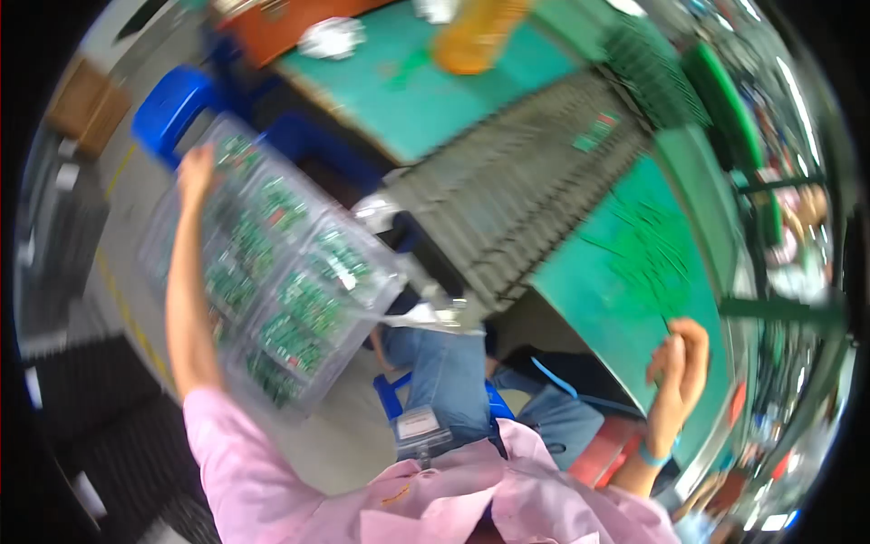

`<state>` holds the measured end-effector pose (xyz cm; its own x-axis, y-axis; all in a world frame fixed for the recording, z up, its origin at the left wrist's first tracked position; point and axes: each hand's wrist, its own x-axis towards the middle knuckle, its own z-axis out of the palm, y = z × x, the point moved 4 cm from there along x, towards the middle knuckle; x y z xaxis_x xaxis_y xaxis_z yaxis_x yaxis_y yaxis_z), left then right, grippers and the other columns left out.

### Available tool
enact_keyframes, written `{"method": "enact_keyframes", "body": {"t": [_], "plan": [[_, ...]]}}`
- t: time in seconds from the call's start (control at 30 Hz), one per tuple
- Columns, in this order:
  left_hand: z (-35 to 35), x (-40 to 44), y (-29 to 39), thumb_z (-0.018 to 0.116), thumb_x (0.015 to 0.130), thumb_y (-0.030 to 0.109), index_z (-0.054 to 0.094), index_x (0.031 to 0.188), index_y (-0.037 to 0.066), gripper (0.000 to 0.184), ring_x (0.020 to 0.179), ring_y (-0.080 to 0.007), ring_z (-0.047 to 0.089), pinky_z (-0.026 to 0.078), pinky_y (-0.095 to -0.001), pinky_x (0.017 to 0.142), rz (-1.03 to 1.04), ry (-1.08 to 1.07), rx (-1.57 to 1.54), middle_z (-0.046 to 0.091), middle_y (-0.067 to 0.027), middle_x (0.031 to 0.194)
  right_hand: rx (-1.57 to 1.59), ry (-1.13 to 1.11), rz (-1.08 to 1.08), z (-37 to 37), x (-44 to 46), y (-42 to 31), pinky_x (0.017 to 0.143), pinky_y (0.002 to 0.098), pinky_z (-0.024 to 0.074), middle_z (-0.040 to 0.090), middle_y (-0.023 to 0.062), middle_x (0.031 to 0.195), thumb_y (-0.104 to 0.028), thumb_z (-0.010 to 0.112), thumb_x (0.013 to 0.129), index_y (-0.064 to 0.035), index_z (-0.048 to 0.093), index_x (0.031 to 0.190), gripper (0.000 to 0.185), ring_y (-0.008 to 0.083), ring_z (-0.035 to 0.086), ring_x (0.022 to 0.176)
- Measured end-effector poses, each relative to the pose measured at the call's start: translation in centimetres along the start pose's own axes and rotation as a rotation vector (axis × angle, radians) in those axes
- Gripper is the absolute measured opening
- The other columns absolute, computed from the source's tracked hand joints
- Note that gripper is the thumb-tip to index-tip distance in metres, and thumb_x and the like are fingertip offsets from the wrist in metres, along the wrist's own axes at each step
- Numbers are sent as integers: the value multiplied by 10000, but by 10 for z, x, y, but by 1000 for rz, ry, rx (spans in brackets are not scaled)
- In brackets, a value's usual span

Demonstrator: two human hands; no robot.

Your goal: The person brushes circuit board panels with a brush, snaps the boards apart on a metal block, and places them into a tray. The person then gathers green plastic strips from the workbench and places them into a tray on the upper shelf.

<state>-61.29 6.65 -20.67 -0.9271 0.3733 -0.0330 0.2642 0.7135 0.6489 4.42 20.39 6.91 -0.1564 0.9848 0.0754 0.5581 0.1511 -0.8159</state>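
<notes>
My left hand (196, 174) is closed at the far left edge of a clear plastic tray (313, 213), whose compartments hold green circuit boards (304, 304). The tray is tilted, to the left of my legs. On the right, my right hand (680, 367) is raised over the edge of the green table (580, 272), its fingers curled in. What it holds, if anything, is too blurred to tell. Just beyond it, thin green strips (643, 236) lie in a loose pile on the table.
A grey ribbed rack (517, 181) crosses the green table, with a small green board (595, 132) on it. Behind stand an orange container (476, 36) and white crumpled material (332, 38). A blue stool (172, 109) is at the upper left; another person (797, 227) is far right.
</notes>
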Motion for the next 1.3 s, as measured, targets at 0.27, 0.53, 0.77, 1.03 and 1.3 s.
{"method": "enact_keyframes", "body": {"t": [0.27,0.53,0.77,1.03,1.3], "plan": [[-13,-8,-11,534,898,356,604,1103,65,363,753,-142,626,455,-218,556,115,-73,-278,638,-54,893,57,-4,-134,-27,15,-22,689,207,396,524,22,918,-62,497,896,-44,521,1082,189,92,462,751],[10,-8,-28,472,888,322,579,1140,53,383,906,-263,584,439,-338,725,50,65,-100,610,-128,1021,-49,9,-354,-28,89,-66,582,197,370,544,12,893,-144,503,914,-66,542,1140,242,78,474,705],[31,-18,-51,418,879,292,558,1172,44,409,1040,-369,548,425,-442,874,-189,161,124,586,-192,1134,-103,-28,-436,-29,71,-45,518,152,343,537,33,1078,-105,448,942,-40,506,1202,274,51,463,713],[44,1,-56,402,880,280,544,1212,78,413,1087,-396,529,413,-469,928,-126,158,187,571,-218,1165,-149,7,-231,-46,73,-12,487,153,321,535,28,1023,-117,436,947,-40,508,1186,262,40,406,666],[42,21,-60,401,887,275,531,1261,139,419,1100,-392,515,401,-465,947,-57,222,258,558,-229,1163,-185,-17,-161,-33,80,-4,486,153,315,520,11,949,-116,433,945,-40,505,1184,261,41,386,625]]}}
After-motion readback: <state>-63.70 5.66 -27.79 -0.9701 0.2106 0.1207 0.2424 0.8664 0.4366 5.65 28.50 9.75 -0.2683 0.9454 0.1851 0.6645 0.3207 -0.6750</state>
